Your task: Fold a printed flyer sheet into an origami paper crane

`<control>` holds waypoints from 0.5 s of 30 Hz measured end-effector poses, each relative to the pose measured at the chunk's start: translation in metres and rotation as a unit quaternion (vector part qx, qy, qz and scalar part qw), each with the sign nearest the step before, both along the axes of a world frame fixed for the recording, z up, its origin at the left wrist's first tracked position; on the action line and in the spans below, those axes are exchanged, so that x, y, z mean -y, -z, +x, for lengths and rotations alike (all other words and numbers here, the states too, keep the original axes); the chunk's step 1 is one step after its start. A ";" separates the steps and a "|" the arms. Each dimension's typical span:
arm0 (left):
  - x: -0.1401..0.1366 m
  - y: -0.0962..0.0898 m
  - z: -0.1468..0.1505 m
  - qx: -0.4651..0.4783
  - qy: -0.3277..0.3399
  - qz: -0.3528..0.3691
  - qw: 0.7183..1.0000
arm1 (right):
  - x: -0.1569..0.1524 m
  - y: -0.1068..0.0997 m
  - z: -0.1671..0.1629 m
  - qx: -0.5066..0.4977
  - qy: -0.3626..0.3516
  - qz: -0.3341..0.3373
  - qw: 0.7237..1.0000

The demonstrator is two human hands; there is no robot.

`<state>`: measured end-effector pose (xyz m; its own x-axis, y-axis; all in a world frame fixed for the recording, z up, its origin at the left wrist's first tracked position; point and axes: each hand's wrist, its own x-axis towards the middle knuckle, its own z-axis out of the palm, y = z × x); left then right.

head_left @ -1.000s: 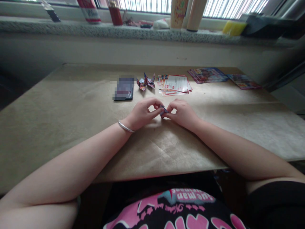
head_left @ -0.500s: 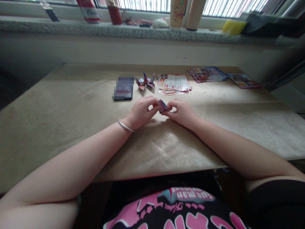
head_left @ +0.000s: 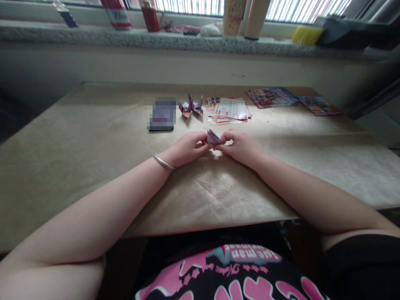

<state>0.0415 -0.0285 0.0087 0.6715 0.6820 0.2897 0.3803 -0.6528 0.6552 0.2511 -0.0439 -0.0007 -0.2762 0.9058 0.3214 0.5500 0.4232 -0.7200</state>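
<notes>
Between my two hands is a small piece of folded printed paper, its pointed top standing up above my fingertips. My left hand, with a silver bracelet at the wrist, pinches the paper's left side between thumb and fingers. From the other side, my right hand grips the right corner in a pinch. Just beyond my hands, two folded paper cranes of similar printed paper stand on the table. To their right lies a loose stack of printed paper sheets.
A dark phone, partly pixelated, lies left of the cranes. Colourful booklets rest at the far right of the table. Behind, a stone windowsill carries bottles, a yellow object and other small items.
The folded paper has turned, so a broader, lighter face shows and its tip points up. My left hand has lowered and flattened slightly; my right hand has barely moved.
</notes>
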 end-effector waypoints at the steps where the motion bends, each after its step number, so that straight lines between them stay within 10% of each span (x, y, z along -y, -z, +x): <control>1: 0.000 0.000 0.000 0.004 0.004 0.000 1.000 | 0.000 0.000 0.000 -0.004 -0.001 -0.002 1.000; 15: 0.001 0.002 0.000 -0.011 -0.023 0.051 0.998 | 0.002 -0.003 0.001 0.081 -0.037 0.044 0.995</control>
<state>0.0419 -0.0292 0.0067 0.6478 0.6792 0.3450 0.4244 -0.6978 0.5770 0.2526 -0.0458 0.0026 -0.3958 0.8510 0.3451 0.6210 0.5249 -0.5821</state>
